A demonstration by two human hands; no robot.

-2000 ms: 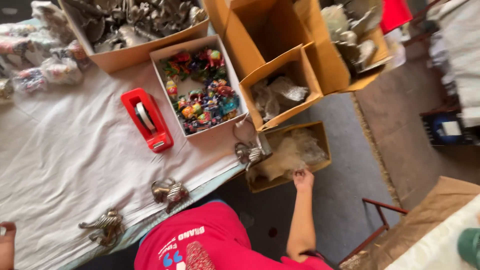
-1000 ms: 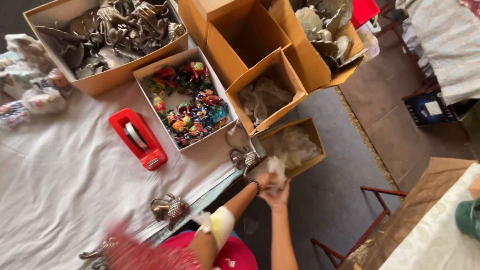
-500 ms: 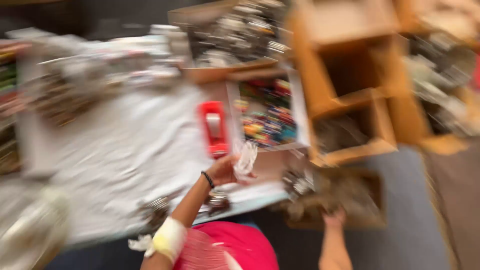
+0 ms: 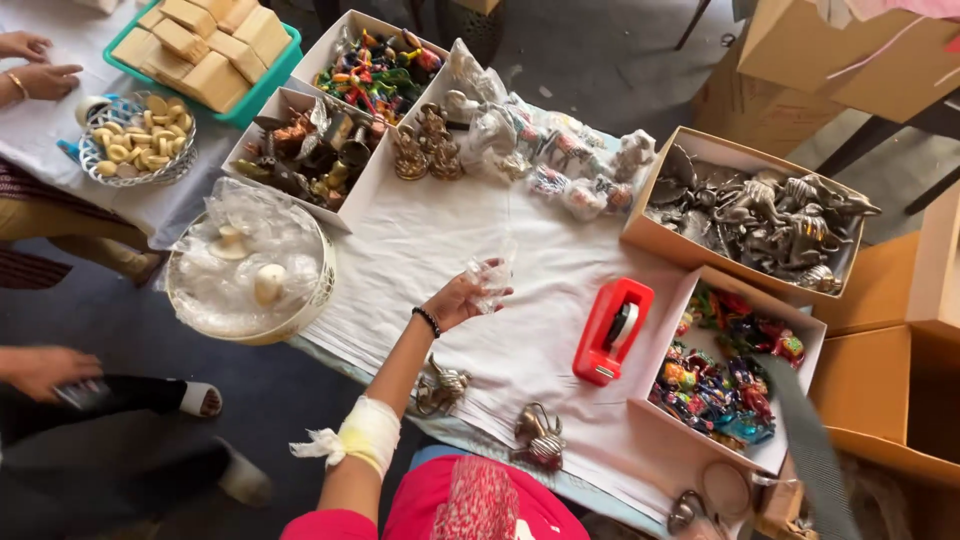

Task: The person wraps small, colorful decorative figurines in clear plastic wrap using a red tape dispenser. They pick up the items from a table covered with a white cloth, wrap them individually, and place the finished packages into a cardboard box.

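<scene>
a: what's in my left hand (image 4: 455, 302) right now? a small clear bag (image 4: 493, 276); fingers pinched round its lower end, bag standing up over the white cloth (image 4: 440, 240) so the mouth stays on top, i'd say.

b: and the right hand?

a: not in view; can't tell you anything about it.

b: why hold the bag there?

a: it's above the bare middle of the cloth, boxes all round the edge; seems the handy working spot; the red tape dispenser (image 4: 611, 331) lies just to the right, near at hand.

b: run me through the boxes.

a: far right, a tan box (image 4: 742, 217) of grey metal figures; below it a white box (image 4: 735, 375) of bright coloured pieces; top centre another white box (image 4: 378, 64) of coloured bits, beside it one of dark brass figures (image 4: 305, 150); top left a green tray (image 4: 212, 50) stacked with plain tan cartons; no labels i can make out.

b: loose things?

a: bagged figures (image 4: 560, 160) heaped along the top of the cloth; two brass figures (image 4: 425, 152) upright there; two metal ones (image 4: 540, 437) lying near me; a round tub (image 4: 252, 265) covered in clear film at the left; someone else's hands (image 4: 35, 65) by a wire basket (image 4: 135, 140).
</scene>
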